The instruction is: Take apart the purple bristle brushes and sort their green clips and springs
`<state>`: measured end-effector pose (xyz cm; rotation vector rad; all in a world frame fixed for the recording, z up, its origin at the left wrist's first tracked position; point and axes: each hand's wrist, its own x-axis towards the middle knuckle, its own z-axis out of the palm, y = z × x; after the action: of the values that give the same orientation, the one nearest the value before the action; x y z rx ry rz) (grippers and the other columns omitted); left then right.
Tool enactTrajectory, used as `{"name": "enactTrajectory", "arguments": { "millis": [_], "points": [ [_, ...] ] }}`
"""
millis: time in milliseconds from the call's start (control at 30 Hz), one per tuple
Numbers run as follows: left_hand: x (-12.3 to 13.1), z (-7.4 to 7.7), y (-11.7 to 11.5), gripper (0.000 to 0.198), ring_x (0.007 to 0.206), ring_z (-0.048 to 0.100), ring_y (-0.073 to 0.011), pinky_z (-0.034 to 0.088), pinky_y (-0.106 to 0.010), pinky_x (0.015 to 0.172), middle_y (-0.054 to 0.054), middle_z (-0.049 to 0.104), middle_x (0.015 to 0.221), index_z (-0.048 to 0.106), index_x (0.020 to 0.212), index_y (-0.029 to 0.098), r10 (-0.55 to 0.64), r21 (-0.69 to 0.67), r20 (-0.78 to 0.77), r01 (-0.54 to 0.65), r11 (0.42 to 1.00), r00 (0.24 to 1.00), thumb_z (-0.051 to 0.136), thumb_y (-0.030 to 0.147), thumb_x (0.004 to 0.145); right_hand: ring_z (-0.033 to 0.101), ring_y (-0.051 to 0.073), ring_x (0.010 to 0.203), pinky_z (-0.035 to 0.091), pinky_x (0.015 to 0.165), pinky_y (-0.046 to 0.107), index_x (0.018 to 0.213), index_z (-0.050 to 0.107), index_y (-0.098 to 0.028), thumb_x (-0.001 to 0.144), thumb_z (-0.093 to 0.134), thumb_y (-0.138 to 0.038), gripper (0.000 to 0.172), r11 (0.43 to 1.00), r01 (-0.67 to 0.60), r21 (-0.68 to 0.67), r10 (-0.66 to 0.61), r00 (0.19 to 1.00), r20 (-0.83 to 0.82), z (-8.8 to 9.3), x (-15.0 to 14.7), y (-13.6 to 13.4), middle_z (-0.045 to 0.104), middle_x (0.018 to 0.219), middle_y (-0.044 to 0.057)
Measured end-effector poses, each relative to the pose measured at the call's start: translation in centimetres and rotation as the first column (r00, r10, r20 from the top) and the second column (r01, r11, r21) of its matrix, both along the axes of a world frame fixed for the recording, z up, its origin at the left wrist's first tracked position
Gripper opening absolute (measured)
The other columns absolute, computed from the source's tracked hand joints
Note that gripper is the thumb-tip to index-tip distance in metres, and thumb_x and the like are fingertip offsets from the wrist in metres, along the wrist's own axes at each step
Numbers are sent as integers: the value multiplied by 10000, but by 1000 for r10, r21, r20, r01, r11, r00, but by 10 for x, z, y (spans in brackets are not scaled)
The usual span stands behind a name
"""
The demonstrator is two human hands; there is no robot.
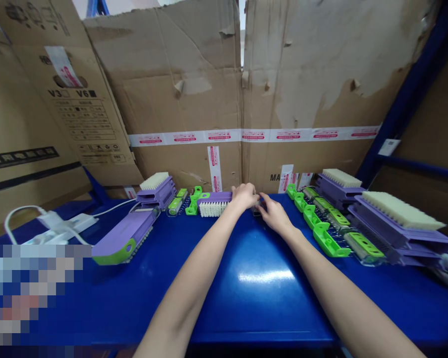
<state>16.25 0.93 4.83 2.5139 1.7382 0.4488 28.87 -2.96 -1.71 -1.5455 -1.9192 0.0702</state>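
At the far side of the blue table, a purple brush (217, 198) with white bristles lies on its side. My left hand (245, 195) is closed over its right end, and the fingertips are partly hidden. Just to the right, my right hand (273, 211) has its thumb and fingers bent around a small transparent plastic part (258, 208), mostly covered by the hands. Left of the brush stands a bright green end piece (192, 201). Beside that lie transparent boxes with green tops (174, 206).
On the right stand a row of green end pieces (330, 241), green-topped transparent boxes (364, 247) and purple housings with cream sponges (401, 210). To the left are a purple-green brush (125, 237), another sponge-topped housing (156, 189) and a white power strip (69, 226). Cardboard (179, 104) walls the back.
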Motion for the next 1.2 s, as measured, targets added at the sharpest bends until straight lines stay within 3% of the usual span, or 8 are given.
{"name": "enactTrajectory", "arguments": {
  "millis": [200, 567, 833, 1033, 1200],
  "points": [
    [1, 3, 3, 237, 1084, 610, -267, 396, -430, 943, -98, 696, 1086, 668, 898, 219, 97, -83, 54, -92, 992, 994, 558, 417, 828, 644, 224, 961, 475, 836, 318, 1330, 450, -148, 895, 488, -268, 453, 1000, 10, -16, -10, 1000, 1, -1, 1, 1, 671, 1082, 121],
    [9, 5, 1, 330, 1168, 549, -271, 391, -415, 934, -163, 642, 1192, 631, 1095, 164, 195, -82, -77, -201, 976, 978, 462, 359, 891, 641, 241, 973, 469, 832, 319, 1340, 440, -128, 905, 469, -245, 451, 999, 7, -45, -8, 1000, -24, 1, -1, -2, 682, 1049, 116],
    [12, 1, -7, 278, 1174, 508, -277, 339, -456, 981, -157, 650, 1158, 667, 1037, 151, 4, -60, -208, -17, 998, 978, 495, 287, 866, 629, 266, 988, 473, 849, 354, 1338, 435, -108, 879, 485, -230, 478, 1000, -12, -27, 12, 1000, -2, -3, 1, 1, 671, 1072, 134],
    [8, -2, -10, 303, 1201, 467, -272, 338, -469, 986, -138, 605, 1230, 625, 1120, 155, -59, 27, -222, 66, 997, 973, 482, 245, 868, 618, 260, 1016, 485, 857, 363, 1336, 442, -126, 855, 519, -255, 504, 1000, 14, 26, -14, 1000, 5, -6, 2, 3, 635, 1134, 155],
    [3, 0, -9, 301, 1189, 476, -290, 354, -493, 976, -139, 623, 1190, 640, 1075, 155, -81, 38, -223, 91, 995, 972, 470, 314, 883, 600, 252, 1043, 478, 861, 359, 1340, 440, -139, 873, 501, -291, 495, 998, 36, 45, -37, 999, 38, -7, 2, 3, 615, 1156, 154]
  ]
}}
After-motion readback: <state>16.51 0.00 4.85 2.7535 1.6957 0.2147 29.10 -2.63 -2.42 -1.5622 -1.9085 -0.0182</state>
